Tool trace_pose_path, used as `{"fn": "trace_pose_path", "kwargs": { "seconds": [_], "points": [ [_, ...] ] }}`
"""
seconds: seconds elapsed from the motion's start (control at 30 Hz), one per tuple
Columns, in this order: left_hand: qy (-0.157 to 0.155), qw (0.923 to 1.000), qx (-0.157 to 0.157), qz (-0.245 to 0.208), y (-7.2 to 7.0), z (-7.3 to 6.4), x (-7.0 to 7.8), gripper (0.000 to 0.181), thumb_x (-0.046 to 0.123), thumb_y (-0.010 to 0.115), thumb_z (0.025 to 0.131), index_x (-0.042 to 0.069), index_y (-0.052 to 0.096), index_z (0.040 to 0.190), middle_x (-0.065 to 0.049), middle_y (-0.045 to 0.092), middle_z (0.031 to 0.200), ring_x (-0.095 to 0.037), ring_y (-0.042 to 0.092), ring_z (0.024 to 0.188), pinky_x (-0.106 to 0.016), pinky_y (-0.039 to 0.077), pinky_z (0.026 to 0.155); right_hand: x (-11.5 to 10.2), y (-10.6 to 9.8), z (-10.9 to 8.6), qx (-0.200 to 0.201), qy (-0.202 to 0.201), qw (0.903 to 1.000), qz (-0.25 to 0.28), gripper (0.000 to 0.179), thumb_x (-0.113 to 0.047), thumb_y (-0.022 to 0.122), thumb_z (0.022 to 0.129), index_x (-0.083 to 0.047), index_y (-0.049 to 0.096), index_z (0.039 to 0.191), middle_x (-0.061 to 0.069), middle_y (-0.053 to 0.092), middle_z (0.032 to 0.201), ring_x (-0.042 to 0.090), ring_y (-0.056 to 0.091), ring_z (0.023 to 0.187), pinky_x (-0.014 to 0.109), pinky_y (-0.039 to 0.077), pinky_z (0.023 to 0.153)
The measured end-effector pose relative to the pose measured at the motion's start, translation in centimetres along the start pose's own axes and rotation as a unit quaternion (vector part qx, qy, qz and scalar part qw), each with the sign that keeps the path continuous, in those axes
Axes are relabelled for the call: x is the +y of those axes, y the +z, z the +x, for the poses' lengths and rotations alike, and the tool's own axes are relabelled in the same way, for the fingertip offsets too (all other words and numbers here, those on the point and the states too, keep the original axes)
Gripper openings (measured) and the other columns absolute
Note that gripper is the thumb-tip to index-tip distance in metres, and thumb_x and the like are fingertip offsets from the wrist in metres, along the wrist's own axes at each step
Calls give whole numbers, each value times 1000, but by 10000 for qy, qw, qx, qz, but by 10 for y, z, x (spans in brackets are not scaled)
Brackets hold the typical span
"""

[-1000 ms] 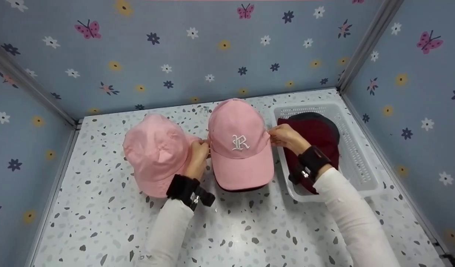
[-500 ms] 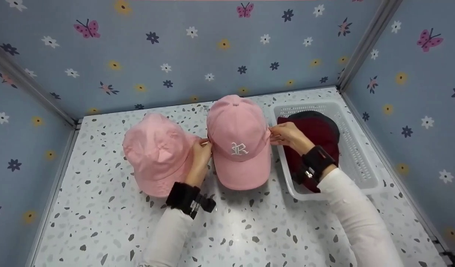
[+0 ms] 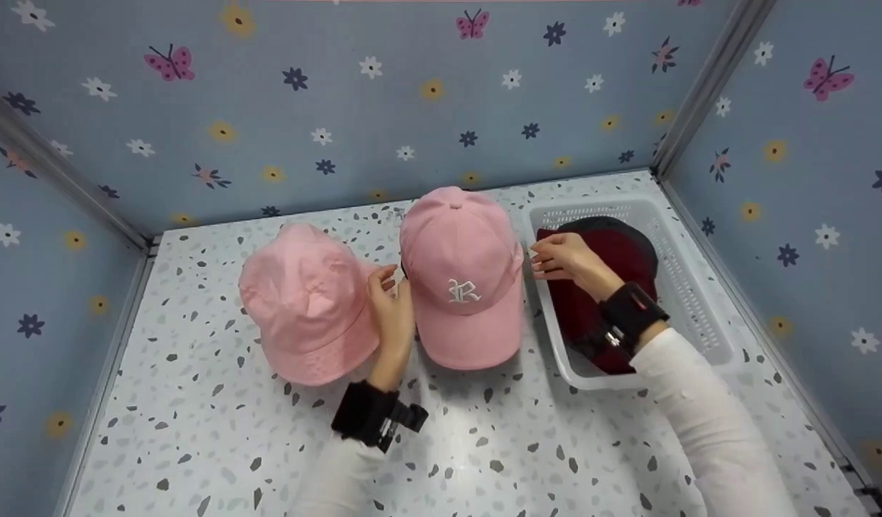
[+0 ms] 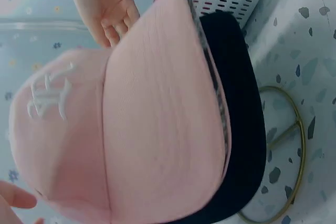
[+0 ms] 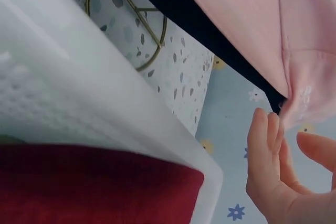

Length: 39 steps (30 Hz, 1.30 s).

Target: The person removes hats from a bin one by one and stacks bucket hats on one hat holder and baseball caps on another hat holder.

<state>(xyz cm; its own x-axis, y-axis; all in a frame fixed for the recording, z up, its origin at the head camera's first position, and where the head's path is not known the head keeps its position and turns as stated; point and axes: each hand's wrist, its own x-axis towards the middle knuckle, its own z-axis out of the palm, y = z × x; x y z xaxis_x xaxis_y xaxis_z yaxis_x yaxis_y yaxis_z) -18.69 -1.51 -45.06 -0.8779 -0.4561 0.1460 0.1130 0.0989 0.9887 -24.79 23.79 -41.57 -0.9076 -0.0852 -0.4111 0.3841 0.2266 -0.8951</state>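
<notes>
A pink baseball cap [image 3: 464, 280] with a white embroidered letter stands upright in the middle of the head view. Beneath its brim, a dark navy brim [image 4: 239, 114] sticks out in the left wrist view; a gold wire stand [image 4: 300, 124] shows under both. My left hand [image 3: 393, 312] is at the cap's left side, fingers loosely bent and holding nothing, close to a pink bucket hat [image 3: 304, 301]. To the cap's right, my right hand [image 3: 574, 264] hovers over the basket's left edge, apart from the cap, with relaxed fingers and nothing between them.
A white perforated plastic basket [image 3: 689, 305] stands at the right, holding a dark red and black cap [image 3: 624, 262]. The speckled tabletop [image 3: 470, 459] is bounded by flower-patterned panels [image 3: 383, 108] at the back and both sides.
Both hands have let go of the pink cap's sides and drawn slightly apart. Earlier, the cap tipped back a little, so its crown top shows more. The bucket hat and basket stay put.
</notes>
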Motion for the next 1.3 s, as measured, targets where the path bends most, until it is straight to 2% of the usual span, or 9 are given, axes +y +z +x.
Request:
{"fn": "trace_pose_path", "kwargs": {
  "seconds": [0.1, 0.17, 0.37, 0.47, 0.63, 0.83, 1.0, 1.13, 1.3],
  "points": [
    [637, 9971, 240, -334, 1, -22, 14, 22, -9, 48, 79, -9, 50, 101, -23, 47, 102, -34, 45, 94, -41, 38, 82, -4, -7, -4, 46, -99, 9999, -109, 37, -14, 51, 89, 11, 47, 116, 8, 58, 80, 14, 60, 67, 34, 50, 77],
    [998, 9929, 173, -623, 4, -36, 18, 22, -12, 47, 79, -10, 49, 101, -25, 47, 101, -35, 46, 92, -38, 39, 80, -6, -13, -6, 47, -141, 9998, -116, 35, -14, 52, 89, 10, 48, 114, 7, 58, 80, 13, 59, 67, 32, 51, 75],
    [1726, 9798, -545, -850, 17, -77, 23, 21, -17, 48, 77, -8, 50, 97, -20, 52, 93, -32, 50, 83, -27, 43, 75, -14, -31, -14, 44, -367, 9993, -110, 36, -15, 52, 89, 9, 47, 114, 10, 60, 85, 13, 60, 68, 26, 52, 68],
    [1831, 9751, -914, -861, 25, -91, 20, 21, -15, 48, 78, -5, 51, 96, -16, 54, 93, -28, 52, 83, -28, 45, 75, -15, -40, -16, 151, -467, 9986, -171, 40, -16, 52, 89, 11, 44, 118, 9, 59, 85, 13, 60, 69, 26, 51, 68],
    [1715, 9708, -1463, -817, 38, -109, 16, 19, -12, 48, 80, -4, 51, 96, -13, 54, 94, -23, 54, 87, -29, 46, 78, -12, -55, -16, 374, -864, 9944, -476, 43, -16, 50, 90, 14, 40, 119, 1, 60, 77, 9, 59, 64, 24, 52, 66],
    [1557, 9651, -1972, -746, 56, -124, 7, 19, -11, 49, 79, -4, 52, 97, -14, 55, 94, -24, 56, 88, -27, 48, 78, 0, -72, -14, 862, -1513, 9806, -904, 34, -12, 48, 90, 15, 45, 111, -3, 58, 72, 5, 58, 60, 21, 51, 60],
    [1431, 9599, -2357, -499, 71, -133, -5, 20, -10, 49, 80, -4, 52, 99, -13, 54, 97, -22, 55, 92, -24, 47, 79, 11, -84, -11, 1514, -1983, 9566, -1507, 28, -12, 48, 90, 12, 50, 104, 8, 59, 78, 2, 55, 61, 15, 48, 57],
    [984, 9554, -2763, -334, 79, -140, -11, 25, -5, 49, 83, -5, 47, 108, -16, 51, 104, -25, 53, 99, -27, 46, 84, 20, -93, -10, 2008, -2167, 9340, -2010, 25, -11, 48, 90, 10, 54, 102, 21, 59, 88, -1, 52, 66, 11, 43, 60],
    [310, 9479, -3163, 210, 88, -147, -18, 39, 4, 51, 86, -4, 37, 122, -17, 45, 115, -28, 48, 107, -30, 43, 89, 30, -101, -10, 2252, -2162, 9169, -2489, 25, -11, 48, 88, 9, 54, 102, 26, 58, 97, 18, 54, 83, 27, 42, 75]
  ]
}}
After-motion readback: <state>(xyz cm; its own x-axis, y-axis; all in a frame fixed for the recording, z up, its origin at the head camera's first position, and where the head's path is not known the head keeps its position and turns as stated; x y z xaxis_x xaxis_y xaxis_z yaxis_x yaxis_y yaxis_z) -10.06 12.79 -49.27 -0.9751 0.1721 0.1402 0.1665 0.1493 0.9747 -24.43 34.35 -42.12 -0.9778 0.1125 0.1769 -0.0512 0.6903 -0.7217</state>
